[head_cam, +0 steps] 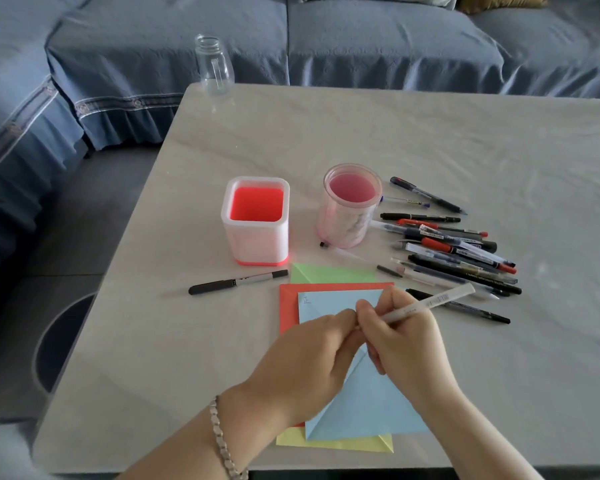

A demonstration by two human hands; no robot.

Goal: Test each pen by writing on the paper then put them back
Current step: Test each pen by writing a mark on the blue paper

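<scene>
Holders, two: square white one with red inside (pixel 256 225); round clear pink cup (pixel 350 206); both upright on the marble-look table (pixel 430 133).
Pens (pixel 458 251): a loose heap right of the cup, over a dozen, exact count unclear; one black marker (pixel 238 281) lies alone on the left.
Paper, four stacked sheets: green, red, yellow, with blue (pixel 336 301) on top.
White pen (pixel 426 304): slanted above the blue sheet. The right hand (pixel 406 344) grips its barrel and the left hand (pixel 312 362) pinches its lower end, knuckles together.
</scene>
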